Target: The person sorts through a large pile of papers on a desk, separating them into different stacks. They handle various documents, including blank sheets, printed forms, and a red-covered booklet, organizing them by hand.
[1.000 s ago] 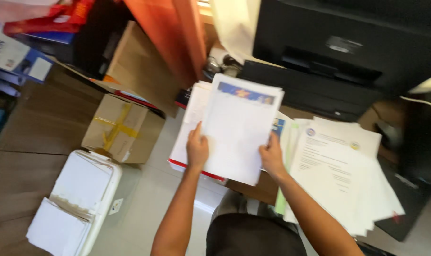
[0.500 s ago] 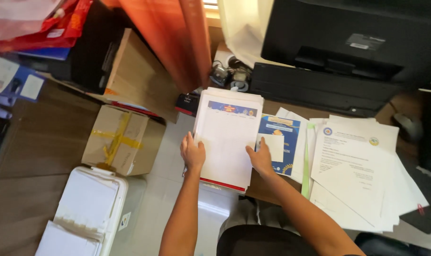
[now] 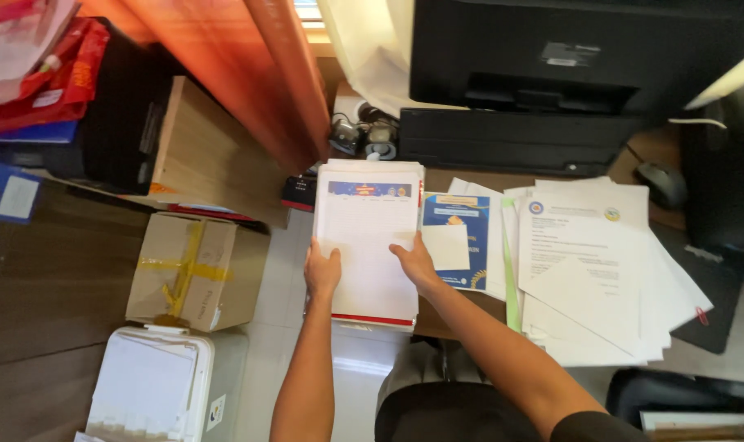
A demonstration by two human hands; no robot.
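Paper stack (image 3: 365, 245) now squared on the tabletop (image 3: 462, 307) edge (blue booklet (image 3: 458, 237) just beside it); left hand (image 3: 322, 270) and right hand (image 3: 413, 260) have shifted lower, fingers spread flat on the top sheet.

Desk (image 3: 462, 315), brown, mostly covered. Printer (image 3: 568, 74) at back as landmark. Paper stack (image 3: 368, 245) in front of printer's left end, overhanging desk edge. Blue booklet (image 3: 458, 237) just right of stack. Loose sheets (image 3: 593, 270) fanned in front of printer's right half. Mouse (image 3: 662, 184) and black clipboard (image 3: 711, 295) further right. Floor (image 3: 282, 278) left of desk: taped cardboard box (image 3: 196, 270), white bin (image 3: 155, 385).
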